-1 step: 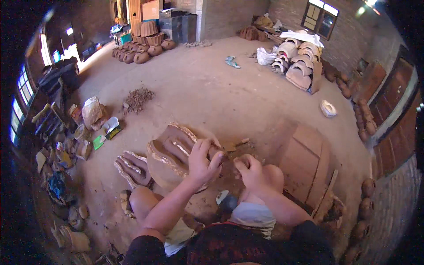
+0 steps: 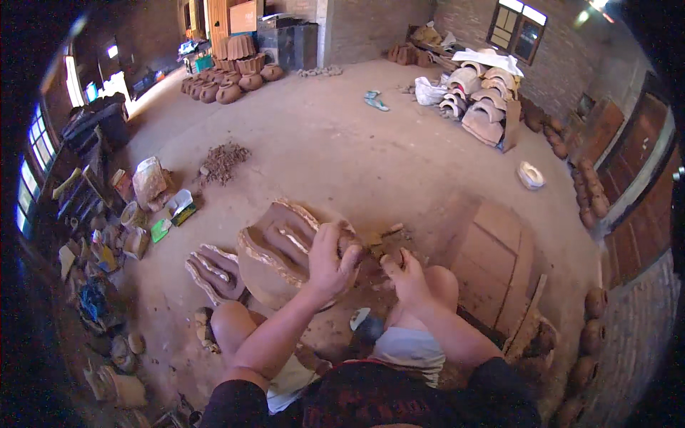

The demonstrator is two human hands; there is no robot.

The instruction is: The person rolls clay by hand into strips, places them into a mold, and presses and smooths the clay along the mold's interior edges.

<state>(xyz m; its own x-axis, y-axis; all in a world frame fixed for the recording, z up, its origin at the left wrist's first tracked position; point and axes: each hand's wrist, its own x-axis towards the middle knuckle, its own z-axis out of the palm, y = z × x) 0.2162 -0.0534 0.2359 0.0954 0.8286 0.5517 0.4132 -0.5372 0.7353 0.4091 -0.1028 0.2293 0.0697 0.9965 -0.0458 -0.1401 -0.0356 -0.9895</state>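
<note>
My left hand (image 2: pixel 330 258) is closed in front of my lap, its fingers bent round a small brown lump of clay (image 2: pixel 351 241), mostly hidden. Just to its right, my right hand (image 2: pixel 407 277) has thumb and fingers pinched together; what is between them is too small to make out. Behind and left of my left hand lies a plaster mould (image 2: pixel 312 212) with a rough whitish rim and brown clay in its hollows, on a round brown base (image 2: pixel 262 280). A smaller mould (image 2: pixel 215 271) of like shape rests on the floor to the left.
Clay crumbs and a flat scrap (image 2: pixel 371 237) lie beyond my hands. Brown boards (image 2: pixel 492 250) are at the right. A crumb heap (image 2: pixel 223 161), clay pots (image 2: pixel 228 93), stacked moulds (image 2: pixel 485 114) and sandals (image 2: pixel 376 100) stand farther off. Clutter (image 2: pixel 107 257) lines the left wall.
My right hand's fingers have shifted slightly, with the thumb and fingertips tilted upward. My left hand has turned a little at the wrist. The moulds have stayed in place.
</note>
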